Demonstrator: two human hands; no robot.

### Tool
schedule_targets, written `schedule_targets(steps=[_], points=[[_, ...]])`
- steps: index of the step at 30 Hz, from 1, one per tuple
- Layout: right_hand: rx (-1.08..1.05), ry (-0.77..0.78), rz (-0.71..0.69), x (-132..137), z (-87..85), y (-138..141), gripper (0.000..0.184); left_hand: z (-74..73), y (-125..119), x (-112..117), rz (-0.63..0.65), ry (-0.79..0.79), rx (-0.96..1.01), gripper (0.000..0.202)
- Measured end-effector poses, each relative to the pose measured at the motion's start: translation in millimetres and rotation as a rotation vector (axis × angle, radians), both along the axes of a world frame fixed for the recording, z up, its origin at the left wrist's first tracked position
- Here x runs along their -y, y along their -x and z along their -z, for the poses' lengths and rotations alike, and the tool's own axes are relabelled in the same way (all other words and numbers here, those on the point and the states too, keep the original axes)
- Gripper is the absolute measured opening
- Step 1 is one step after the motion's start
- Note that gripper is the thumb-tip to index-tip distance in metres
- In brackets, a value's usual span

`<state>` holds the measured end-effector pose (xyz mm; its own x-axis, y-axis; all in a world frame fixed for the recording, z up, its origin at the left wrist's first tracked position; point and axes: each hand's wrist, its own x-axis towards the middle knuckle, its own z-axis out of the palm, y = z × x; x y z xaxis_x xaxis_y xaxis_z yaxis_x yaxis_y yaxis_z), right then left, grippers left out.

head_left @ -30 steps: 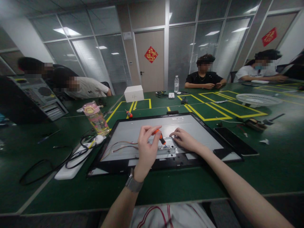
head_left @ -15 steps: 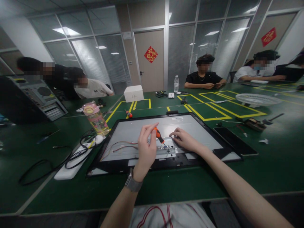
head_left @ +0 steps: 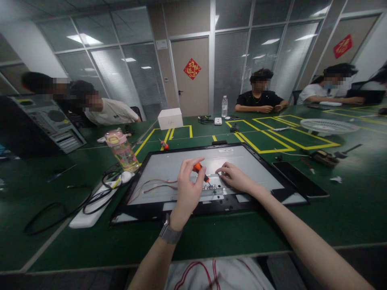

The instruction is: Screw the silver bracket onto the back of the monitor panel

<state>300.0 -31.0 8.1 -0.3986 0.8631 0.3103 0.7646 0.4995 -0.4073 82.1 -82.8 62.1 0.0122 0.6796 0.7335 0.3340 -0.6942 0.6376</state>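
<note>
A dismantled monitor panel [head_left: 169, 167] with a black frame lies flat on the green table in front of me. My left hand [head_left: 186, 192] is closed around a small orange-handled screwdriver [head_left: 199, 169], whose tip points down at a metal strip with a small circuit board [head_left: 211, 188] near the panel's front edge. My right hand [head_left: 235, 177] rests on the panel just right of the board, fingers curled and pressing down on it. Thin coloured wires [head_left: 157, 186] run across the panel to the left of my hands.
A pink-lidded bottle [head_left: 121, 151], black cables [head_left: 72, 205] and a white slab lie to the left. A computer case [head_left: 39, 123] stands far left. A dark phone [head_left: 298, 177] lies right of the panel, a fan grille [head_left: 328, 127] beyond. Several people sit around the table.
My left hand's fingers have shifted on the screwdriver handle, which has tilted slightly. My right hand has stayed in place. A person at the far left moved their head.
</note>
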Motion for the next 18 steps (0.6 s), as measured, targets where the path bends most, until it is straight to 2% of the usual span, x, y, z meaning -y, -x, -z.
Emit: schedule_targets(steps=[6, 13, 18], points=[[0.003, 0.006, -0.001, -1.1, 1.7, -0.8, 0.030, 2.1, 1.4, -1.1, 0.102, 0.062, 0.044, 0.036], [-0.014, -0.007, -0.012, -1.0, 1.4, -1.3, 0.030, -1.4, 0.8, 1.6, 0.026, 0.020, 0.006, 0.019], [-0.011, -0.009, -0.006, -2.1, 3.1, -2.1, 0.029, 1.4, 2.4, 1.6, 0.119, 0.042, 0.029, 0.034]])
